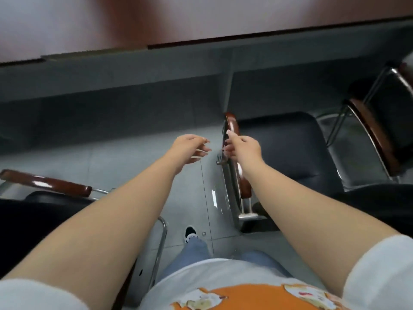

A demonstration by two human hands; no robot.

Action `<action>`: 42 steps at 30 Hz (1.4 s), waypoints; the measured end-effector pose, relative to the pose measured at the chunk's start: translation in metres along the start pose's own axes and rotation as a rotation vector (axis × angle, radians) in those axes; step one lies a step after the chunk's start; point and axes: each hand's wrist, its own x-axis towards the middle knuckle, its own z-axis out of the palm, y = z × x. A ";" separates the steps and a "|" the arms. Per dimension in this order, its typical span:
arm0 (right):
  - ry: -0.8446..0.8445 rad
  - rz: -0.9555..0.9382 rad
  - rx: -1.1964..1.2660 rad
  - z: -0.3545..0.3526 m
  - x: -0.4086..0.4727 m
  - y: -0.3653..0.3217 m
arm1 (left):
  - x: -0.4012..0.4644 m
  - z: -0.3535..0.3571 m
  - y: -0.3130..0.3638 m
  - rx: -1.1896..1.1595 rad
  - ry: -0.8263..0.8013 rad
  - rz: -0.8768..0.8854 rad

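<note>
— What is your right hand on?

— My right hand is at the armrest of the chair ahead of me, to my right. My forefinger lies along the wood and the other fingers curl at its edge. I cannot tell whether they close round it.

— What is the armrest like?

— It is a narrow bar of red-brown wood, glossy, with a rounded end. It sits on a chrome frame of bent tube that shines like a mirror. Just beside it is the seat, dark, padded and matte, with soft rounded corners.

— And your left hand?

— My left hand hangs in the air just left of the armrest, near my right hand but not touching it. Its fingers are loose and slightly bent, and it holds nothing.

— What else is around you?

— A second armrest of the same polished wood is at my lower left. The floor is grey tile with thin joints. A pale, smooth table with a dark edge runs across the top, blurred.
</note>
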 end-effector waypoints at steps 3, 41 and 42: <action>0.089 0.002 0.047 0.001 0.018 -0.014 | 0.027 -0.003 0.013 0.042 -0.091 -0.003; -0.048 0.520 -0.134 -0.004 0.194 0.009 | 0.235 0.073 0.043 0.291 -0.394 -0.371; -0.062 0.524 -0.127 -0.004 0.197 0.010 | 0.238 0.074 0.041 0.274 -0.392 -0.384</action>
